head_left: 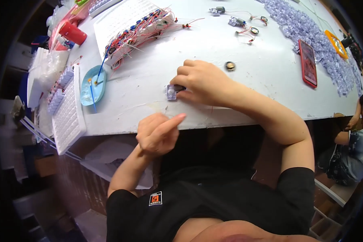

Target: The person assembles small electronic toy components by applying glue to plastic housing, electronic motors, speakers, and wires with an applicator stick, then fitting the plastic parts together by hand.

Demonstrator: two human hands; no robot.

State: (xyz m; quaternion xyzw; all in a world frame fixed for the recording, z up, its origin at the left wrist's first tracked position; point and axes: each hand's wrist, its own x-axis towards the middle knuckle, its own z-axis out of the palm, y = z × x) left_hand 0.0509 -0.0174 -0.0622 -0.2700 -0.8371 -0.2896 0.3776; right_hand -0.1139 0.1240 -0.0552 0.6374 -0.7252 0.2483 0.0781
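Observation:
My right hand [201, 82] is low over the white table, its fingers and thumb closed around a small clear plastic housing [171, 92]. A dark piece shows between the housing and my fingertips; its kind is partly hidden. Closer to me, at the table's front edge, my left hand [157, 133] is raised with one finger stretched toward the housing and the others loosely bent. Nothing shows in it, though its palm side is hidden. A small round speaker-like part [230, 66] lies beyond my right wrist.
A light blue dish [84, 97] with brushes sits at left, beside white foam trays [68, 117]. Behind it are wired parts [139, 34] and a red cup [73, 33]. Wired housings [237, 21], a red-cased phone [307, 62] and a heap of clear parts [310, 36] lie right. Another person [353, 149] is at far right.

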